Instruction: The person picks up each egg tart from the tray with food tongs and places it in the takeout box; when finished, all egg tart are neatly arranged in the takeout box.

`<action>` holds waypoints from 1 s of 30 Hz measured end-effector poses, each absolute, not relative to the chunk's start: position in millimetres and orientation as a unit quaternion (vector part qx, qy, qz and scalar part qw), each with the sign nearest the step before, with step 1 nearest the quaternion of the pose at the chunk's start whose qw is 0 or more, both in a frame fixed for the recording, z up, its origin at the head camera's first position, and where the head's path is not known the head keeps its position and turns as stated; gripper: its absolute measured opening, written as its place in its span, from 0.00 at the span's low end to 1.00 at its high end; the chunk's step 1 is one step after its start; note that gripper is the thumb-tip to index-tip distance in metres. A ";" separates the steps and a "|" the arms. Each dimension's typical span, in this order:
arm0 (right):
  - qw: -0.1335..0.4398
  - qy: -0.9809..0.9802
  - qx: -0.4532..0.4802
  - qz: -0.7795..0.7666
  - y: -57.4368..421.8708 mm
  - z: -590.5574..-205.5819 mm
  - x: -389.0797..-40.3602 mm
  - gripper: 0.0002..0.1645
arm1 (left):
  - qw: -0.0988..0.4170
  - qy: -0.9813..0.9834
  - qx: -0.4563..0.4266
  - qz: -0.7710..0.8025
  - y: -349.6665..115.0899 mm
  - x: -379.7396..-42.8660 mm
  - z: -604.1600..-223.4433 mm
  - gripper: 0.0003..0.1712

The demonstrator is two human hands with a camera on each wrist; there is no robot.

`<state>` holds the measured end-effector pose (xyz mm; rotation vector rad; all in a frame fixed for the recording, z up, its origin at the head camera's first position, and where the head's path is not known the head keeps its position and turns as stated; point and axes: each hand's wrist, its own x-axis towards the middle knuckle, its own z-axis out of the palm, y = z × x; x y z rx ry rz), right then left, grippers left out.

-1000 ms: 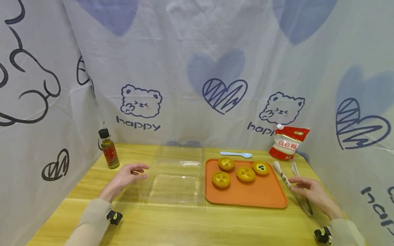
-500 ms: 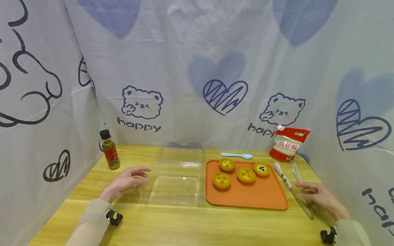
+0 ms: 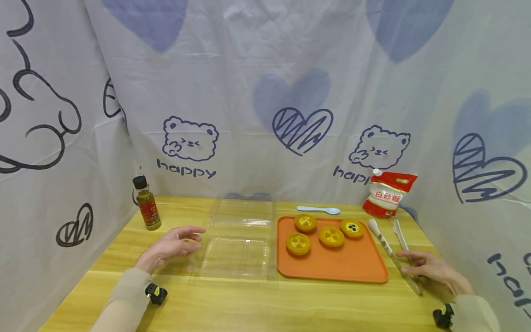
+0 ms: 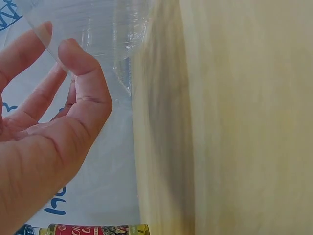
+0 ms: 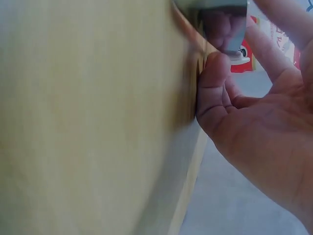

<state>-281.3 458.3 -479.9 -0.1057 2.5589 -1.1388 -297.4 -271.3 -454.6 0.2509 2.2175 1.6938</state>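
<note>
My left hand (image 3: 174, 246) hovers beside the left edge of a clear plastic hinged container (image 3: 236, 256) that lies unfolded on the table. Its fingers are relaxed, with nothing between them; in the left wrist view the thumb (image 4: 80, 61) overlaps the clear plastic. On the right, metal tongs (image 3: 385, 242) with pale tips lie spread apart beside an orange tray (image 3: 340, 265). My right hand (image 3: 435, 272) reaches over the right arm of the tongs, fingers loosely bent. In the right wrist view its thumb (image 5: 213, 73) is right at the shiny metal of the tongs (image 5: 227, 27).
Several egg tarts (image 3: 298, 243) sit on the tray, one of them (image 3: 352, 228) topped with dark dots. Behind it lies a pale blue spoon (image 3: 317, 209). A red-and-white sugar bag (image 3: 386, 196) stands at the back right, an oil bottle (image 3: 148, 208) at the back left.
My right hand has shifted right and slightly nearer, from between the arms of the tongs to the right arm. My left hand has moved slightly to the right.
</note>
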 end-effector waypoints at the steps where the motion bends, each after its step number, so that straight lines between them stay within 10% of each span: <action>1: 0.172 0.901 -0.037 -0.397 458.1 -480.4 -282.2 0.39 | 0.169 0.780 0.089 0.596 -271.4 -297.2 -454.4 0.35; 30: 0.074 0.933 -0.023 -0.351 434.7 -470.0 -282.6 0.40 | 0.170 0.767 0.097 0.612 -269.0 -299.0 -455.1 0.36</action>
